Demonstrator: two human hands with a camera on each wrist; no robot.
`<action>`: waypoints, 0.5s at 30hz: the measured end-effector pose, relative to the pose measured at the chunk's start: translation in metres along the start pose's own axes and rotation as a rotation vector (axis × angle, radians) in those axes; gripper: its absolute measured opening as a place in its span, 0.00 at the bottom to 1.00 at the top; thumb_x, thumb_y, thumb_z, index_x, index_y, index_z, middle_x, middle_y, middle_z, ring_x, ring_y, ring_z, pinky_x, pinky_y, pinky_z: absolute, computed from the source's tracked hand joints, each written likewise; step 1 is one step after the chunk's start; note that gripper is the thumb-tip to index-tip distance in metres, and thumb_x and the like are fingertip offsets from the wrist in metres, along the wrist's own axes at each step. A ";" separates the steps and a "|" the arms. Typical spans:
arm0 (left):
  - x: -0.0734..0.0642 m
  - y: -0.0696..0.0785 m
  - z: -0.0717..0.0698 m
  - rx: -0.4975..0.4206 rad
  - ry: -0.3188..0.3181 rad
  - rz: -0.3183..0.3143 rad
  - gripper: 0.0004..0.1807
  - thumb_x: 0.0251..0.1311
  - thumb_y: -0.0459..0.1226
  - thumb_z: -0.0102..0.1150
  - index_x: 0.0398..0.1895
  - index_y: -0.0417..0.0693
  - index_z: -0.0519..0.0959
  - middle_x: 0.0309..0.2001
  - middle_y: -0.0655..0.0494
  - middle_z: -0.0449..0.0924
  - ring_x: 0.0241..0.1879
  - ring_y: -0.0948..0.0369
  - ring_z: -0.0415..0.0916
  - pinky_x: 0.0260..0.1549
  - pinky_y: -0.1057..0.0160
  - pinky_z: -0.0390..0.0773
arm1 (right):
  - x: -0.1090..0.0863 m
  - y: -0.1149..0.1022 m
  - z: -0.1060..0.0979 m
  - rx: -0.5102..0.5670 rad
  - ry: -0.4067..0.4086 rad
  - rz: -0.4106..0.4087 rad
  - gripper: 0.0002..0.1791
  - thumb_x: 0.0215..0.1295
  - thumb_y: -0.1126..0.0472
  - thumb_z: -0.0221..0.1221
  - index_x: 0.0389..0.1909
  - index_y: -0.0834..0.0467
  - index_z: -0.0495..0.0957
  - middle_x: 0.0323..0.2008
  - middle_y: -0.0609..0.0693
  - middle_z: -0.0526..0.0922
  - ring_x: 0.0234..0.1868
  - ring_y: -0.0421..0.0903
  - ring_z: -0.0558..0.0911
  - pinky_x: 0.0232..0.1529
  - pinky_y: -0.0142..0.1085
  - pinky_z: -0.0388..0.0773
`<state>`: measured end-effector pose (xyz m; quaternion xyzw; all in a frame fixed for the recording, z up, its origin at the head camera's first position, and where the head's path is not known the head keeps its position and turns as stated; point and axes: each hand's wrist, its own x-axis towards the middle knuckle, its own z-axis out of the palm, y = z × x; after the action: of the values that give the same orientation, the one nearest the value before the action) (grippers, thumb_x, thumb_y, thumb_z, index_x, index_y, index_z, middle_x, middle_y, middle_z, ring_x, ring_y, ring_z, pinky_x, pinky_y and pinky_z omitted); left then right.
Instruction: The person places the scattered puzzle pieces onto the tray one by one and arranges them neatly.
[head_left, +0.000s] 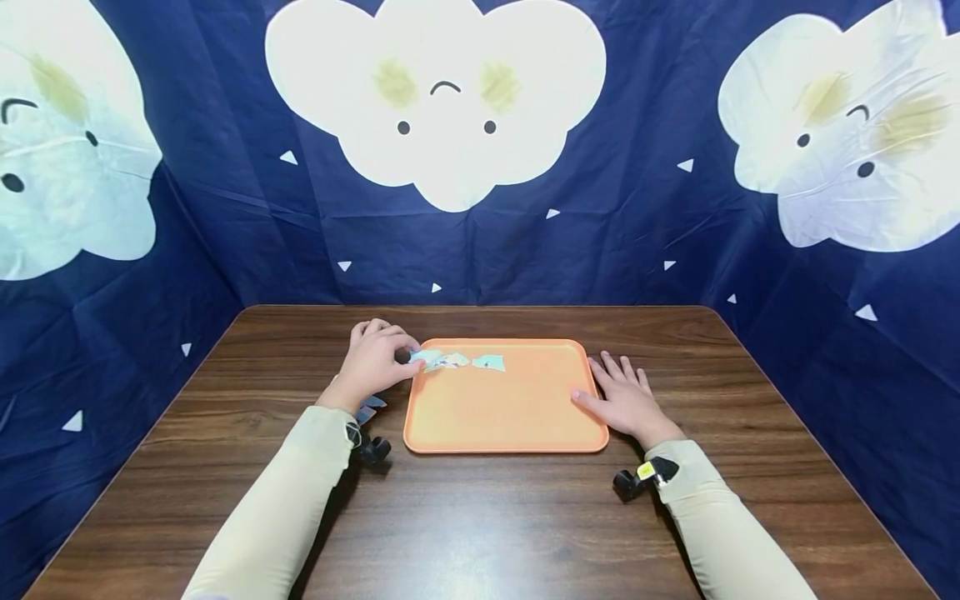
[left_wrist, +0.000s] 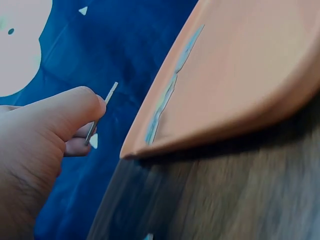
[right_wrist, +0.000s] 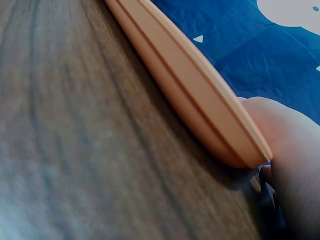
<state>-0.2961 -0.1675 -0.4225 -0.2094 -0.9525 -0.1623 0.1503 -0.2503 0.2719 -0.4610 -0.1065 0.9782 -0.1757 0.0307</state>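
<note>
At the far left corner of the orange tray, my left hand pinches a thin flat puzzle piece between thumb and fingers. The left wrist view shows that piece edge-on, raised beside the rim. Along the tray's far side lie light-blue printed puzzle pieces, one close to the held piece and another to its right, with a small gap. My right hand rests at the tray's right edge, its fingers spread on the table and its thumb over the rim.
More flat bluish pieces lie on the wooden table, partly hidden under the left wrist. A dark blue curtain with white cloud shapes surrounds the table's back and sides. Small black cameras are strapped to both wrists.
</note>
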 end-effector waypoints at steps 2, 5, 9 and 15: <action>0.002 0.004 0.001 -0.005 -0.005 0.007 0.14 0.56 0.53 0.69 0.39 0.57 0.87 0.45 0.59 0.85 0.54 0.52 0.68 0.65 0.36 0.50 | 0.000 0.000 0.000 0.004 0.001 0.000 0.52 0.68 0.25 0.44 0.79 0.58 0.54 0.80 0.63 0.45 0.78 0.70 0.39 0.71 0.69 0.34; 0.006 0.010 0.002 -0.013 -0.003 0.017 0.13 0.55 0.52 0.70 0.37 0.57 0.86 0.43 0.60 0.85 0.53 0.52 0.68 0.64 0.36 0.51 | 0.000 -0.001 0.000 0.007 0.005 -0.001 0.51 0.68 0.26 0.45 0.79 0.58 0.54 0.80 0.63 0.46 0.78 0.69 0.39 0.71 0.68 0.34; 0.011 0.016 0.005 -0.024 0.001 0.024 0.13 0.54 0.52 0.70 0.36 0.56 0.86 0.42 0.61 0.84 0.53 0.52 0.68 0.64 0.37 0.52 | 0.000 0.000 0.000 0.006 0.009 -0.003 0.51 0.68 0.26 0.45 0.79 0.58 0.54 0.80 0.63 0.46 0.78 0.69 0.39 0.71 0.68 0.34; 0.019 0.027 0.008 -0.043 -0.007 0.037 0.13 0.54 0.52 0.70 0.37 0.57 0.86 0.43 0.63 0.84 0.52 0.53 0.68 0.63 0.39 0.52 | 0.000 -0.001 0.001 0.010 0.014 -0.003 0.51 0.68 0.26 0.45 0.79 0.58 0.55 0.79 0.63 0.47 0.78 0.70 0.40 0.71 0.68 0.35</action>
<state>-0.3021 -0.1351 -0.4167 -0.2308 -0.9452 -0.1791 0.1455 -0.2504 0.2709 -0.4615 -0.1065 0.9773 -0.1815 0.0239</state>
